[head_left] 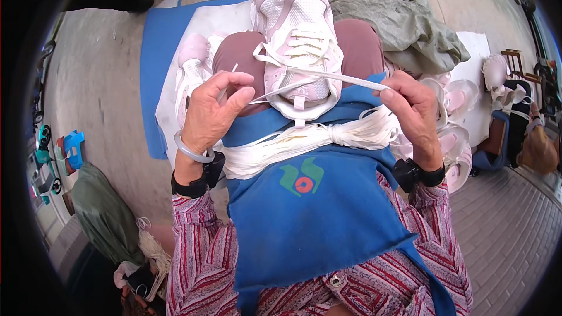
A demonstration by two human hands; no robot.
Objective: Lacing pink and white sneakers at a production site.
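A pink and white sneaker rests between my knees, its toe away from me and its heel near my apron. White lace is threaded across its tongue. My right hand pinches a flat white shoelace pulled taut from the shoe's collar. On the other side my left hand has its fingers curled round another stretch of lace, with a lace tip sticking up by the index finger. A tied bundle of white laces lies across my lap, over the blue apron, just below the shoe.
Another sneaker stands left of my knee on white sheeting. More pink and white shoes are piled at my right. A grey-green cloth lies beyond my right knee. A person's dark shoes show at the far left.
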